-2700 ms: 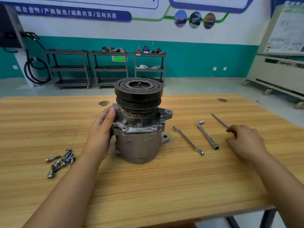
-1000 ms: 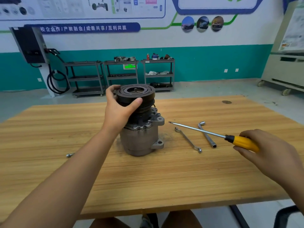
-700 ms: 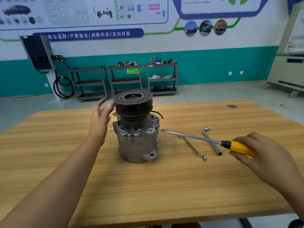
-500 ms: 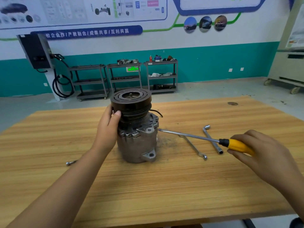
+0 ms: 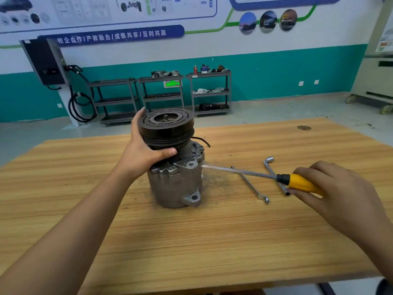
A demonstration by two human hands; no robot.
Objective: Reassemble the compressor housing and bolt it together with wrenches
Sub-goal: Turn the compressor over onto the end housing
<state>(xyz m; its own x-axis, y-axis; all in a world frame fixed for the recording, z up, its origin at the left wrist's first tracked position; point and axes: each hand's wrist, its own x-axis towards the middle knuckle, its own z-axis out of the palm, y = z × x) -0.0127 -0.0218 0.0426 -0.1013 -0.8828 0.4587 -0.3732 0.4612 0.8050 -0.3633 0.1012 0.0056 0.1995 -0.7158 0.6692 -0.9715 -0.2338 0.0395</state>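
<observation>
The grey compressor housing (image 5: 176, 184) stands upright on the wooden table (image 5: 191, 241), topped by its black grooved pulley (image 5: 168, 128). My left hand (image 5: 144, 150) grips the pulley from the left, thumb across its front lower rim. My right hand (image 5: 340, 194) holds a screwdriver by its yellow handle (image 5: 302, 184). Its long shaft (image 5: 240, 171) points left, the tip right at the housing's upper right flange. A thin double-ended wrench (image 5: 251, 186) and an L-shaped socket wrench (image 5: 274, 173) lie on the table under the shaft.
A dark smudge of grime marks the table right of the housing. A black wire (image 5: 202, 141) sticks out behind the compressor. Metal shelf carts (image 5: 161, 96) and a wall-mounted box with hoses (image 5: 46, 62) stand far behind the table.
My left hand has shifted on the pulley, thumb now wrapped across its front. The compressor has turned slightly. The screwdriver tip has moved left up to the housing flange.
</observation>
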